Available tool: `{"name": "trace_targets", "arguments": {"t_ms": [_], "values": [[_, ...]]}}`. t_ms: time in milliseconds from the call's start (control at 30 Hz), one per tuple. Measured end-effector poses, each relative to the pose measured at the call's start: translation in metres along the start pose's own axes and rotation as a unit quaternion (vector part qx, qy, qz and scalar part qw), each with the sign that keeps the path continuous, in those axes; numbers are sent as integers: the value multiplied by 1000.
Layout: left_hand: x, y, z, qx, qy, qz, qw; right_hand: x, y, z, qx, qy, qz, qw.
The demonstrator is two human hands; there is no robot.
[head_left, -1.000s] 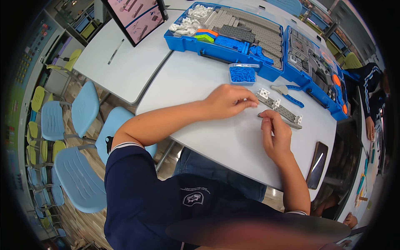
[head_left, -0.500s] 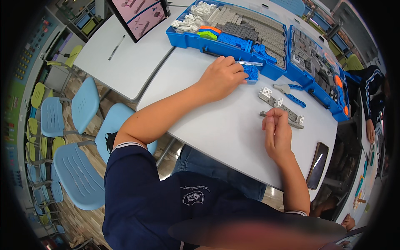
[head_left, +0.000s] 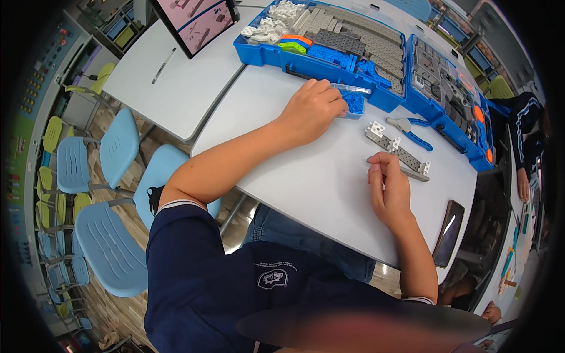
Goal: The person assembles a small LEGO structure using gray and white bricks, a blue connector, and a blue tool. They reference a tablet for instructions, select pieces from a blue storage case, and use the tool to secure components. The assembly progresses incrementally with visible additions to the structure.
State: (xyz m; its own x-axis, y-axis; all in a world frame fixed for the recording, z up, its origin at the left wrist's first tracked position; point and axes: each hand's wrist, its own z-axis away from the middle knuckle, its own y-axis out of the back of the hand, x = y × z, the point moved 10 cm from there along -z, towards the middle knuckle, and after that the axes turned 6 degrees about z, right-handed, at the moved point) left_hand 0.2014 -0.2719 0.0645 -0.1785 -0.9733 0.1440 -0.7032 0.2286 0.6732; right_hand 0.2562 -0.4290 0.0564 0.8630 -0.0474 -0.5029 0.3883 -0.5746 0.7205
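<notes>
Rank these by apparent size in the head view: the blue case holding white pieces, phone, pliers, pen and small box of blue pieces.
Largest to smallest:
1. Blue case holding white pieces
2. Phone
3. Pliers
4. Pen
Unranked: small box of blue pieces, partly hidden behind the left hand.

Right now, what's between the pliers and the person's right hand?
The grey perforated beam with white brackets lies between the blue-handled pliers and the right hand; the head view shows it.
</notes>
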Motion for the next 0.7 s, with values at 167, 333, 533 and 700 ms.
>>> {"name": "trace_targets", "arguments": {"t_ms": [167,333,533,700], "values": [[1,-3,0,-13,8,-12,1000,-2,0,-1,-8,3,7,1000],[1,-5,1,-15,13,-12,1000,-4,-1,-2,-24,-3,7,1000],[1,-6,2,-13,22,-9,1000,-6,0,-3,-27,-1,13,1000],[-1,-7,3,-19,27,-15,999,-5,-3,-3,-44,-4,25,999]]}}
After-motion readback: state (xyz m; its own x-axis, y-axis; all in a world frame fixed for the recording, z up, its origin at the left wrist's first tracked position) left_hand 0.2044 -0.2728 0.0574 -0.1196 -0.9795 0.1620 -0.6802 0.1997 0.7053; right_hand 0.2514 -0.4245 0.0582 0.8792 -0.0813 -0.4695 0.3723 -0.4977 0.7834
